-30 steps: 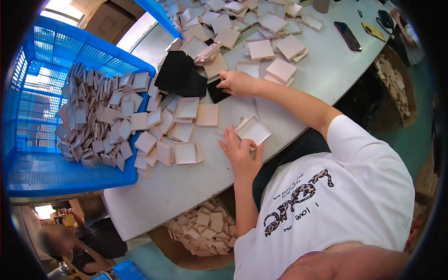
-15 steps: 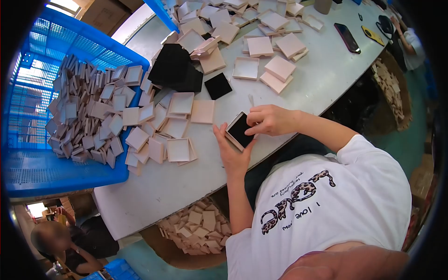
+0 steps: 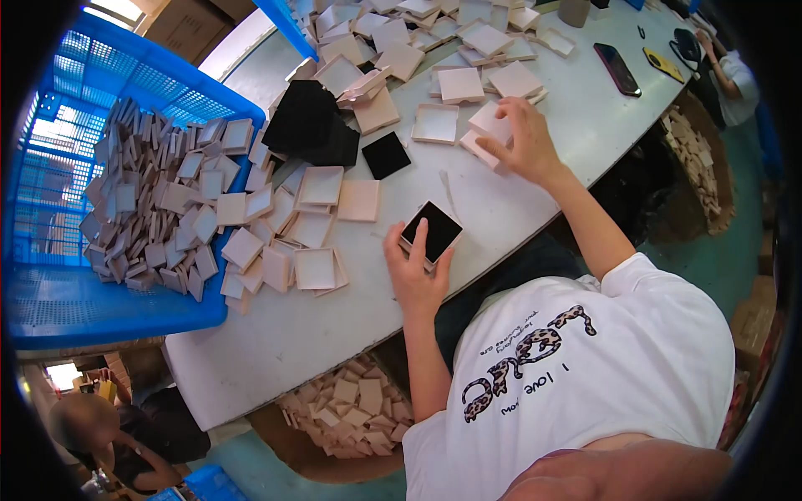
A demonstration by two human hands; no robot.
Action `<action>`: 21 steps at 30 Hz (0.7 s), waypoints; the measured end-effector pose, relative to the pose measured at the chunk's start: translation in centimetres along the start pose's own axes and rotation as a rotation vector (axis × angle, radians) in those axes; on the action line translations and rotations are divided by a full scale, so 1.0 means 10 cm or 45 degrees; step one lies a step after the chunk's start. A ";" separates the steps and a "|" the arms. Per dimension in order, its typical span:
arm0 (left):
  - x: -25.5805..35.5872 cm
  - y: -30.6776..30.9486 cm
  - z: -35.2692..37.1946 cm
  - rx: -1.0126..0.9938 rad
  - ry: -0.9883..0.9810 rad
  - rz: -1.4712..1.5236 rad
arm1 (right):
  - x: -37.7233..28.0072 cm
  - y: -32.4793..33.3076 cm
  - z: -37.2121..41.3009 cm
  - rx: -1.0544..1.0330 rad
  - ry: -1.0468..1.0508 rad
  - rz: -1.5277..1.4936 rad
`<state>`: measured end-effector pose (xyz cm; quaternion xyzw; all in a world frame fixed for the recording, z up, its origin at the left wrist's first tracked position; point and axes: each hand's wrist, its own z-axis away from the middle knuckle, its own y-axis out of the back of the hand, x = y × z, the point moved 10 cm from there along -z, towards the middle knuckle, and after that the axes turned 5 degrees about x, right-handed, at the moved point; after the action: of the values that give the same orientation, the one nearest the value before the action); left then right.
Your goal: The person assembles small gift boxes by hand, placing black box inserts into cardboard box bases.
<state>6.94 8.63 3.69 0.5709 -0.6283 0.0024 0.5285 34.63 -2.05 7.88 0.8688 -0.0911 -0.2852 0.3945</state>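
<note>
Near the table's front edge, a small pale box [image 3: 443, 227] lies with a black pad filling its inside. My left hand [image 3: 418, 267] grips this box by its sides, one finger resting on the black pad. My right hand [image 3: 528, 144] is farther back to the right, fingers apart, over a pale closed box [image 3: 490, 125]; whether the fingertips touch it I cannot tell. A loose black square [image 3: 387, 155] lies flat behind my left hand, beside a stack of black pads [image 3: 311, 121]. An open pale box [image 3: 434, 123] sits between the black square and my right hand.
A blue crate [image 3: 167, 313] full of pale boxes stands at the left, with more boxes [image 3: 317, 269] beside it. Others are heaped at the back. Phones [image 3: 618, 69] lie back right. Cartons of boxes [image 3: 359, 409] stand below the table. Other people [image 3: 150, 434] are at lower left and upper right.
My right hand has let go of the box with the black pad and moved back and right to the pale boxes, its fingers now apart. My left hand has stayed on the box, one finger now on the pad.
</note>
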 end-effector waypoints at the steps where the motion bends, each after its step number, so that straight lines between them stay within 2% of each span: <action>1: 0.02 0.01 0.00 0.008 -0.014 -0.047 | 0.24 0.02 -0.01 -0.050 -0.213 0.107; 4: 0.06 0.02 -0.01 0.021 -0.039 -0.124 | 0.52 -0.19 0.02 -0.305 -0.392 0.128; 7: -0.02 -0.01 0.02 -0.007 -0.039 -0.103 | 0.23 -0.06 0.00 0.008 -0.066 -0.253; 10: -0.05 0.00 0.03 -0.005 -0.035 -0.058 | -0.69 -0.09 0.19 -0.193 0.374 -0.698; 11: -0.07 0.01 0.03 0.015 0.001 0.002 | -0.90 -0.28 0.35 -0.383 0.490 -0.672; 12: -0.09 0.01 0.02 0.038 0.035 0.064 | -1.02 -0.46 0.44 -0.577 0.482 -0.851; 13: -0.14 -0.02 0.03 -0.010 0.064 -0.026 | -1.15 -0.60 0.51 -0.700 0.530 -0.858; 15: -0.19 -0.01 0.05 0.008 0.114 0.070 | -1.35 -0.64 0.57 -0.799 0.611 -0.896; 18: -0.25 -0.01 0.07 -0.026 0.180 0.129 | -1.52 -0.67 0.70 -0.737 0.919 -0.765; 21: -0.29 -0.05 0.08 -0.062 0.198 0.140 | -1.53 -0.66 0.78 -0.675 0.949 -0.534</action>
<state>6.19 10.05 1.06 0.5207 -0.6157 0.0605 0.5883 17.18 3.28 5.38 0.7811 0.3081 -0.0421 0.5414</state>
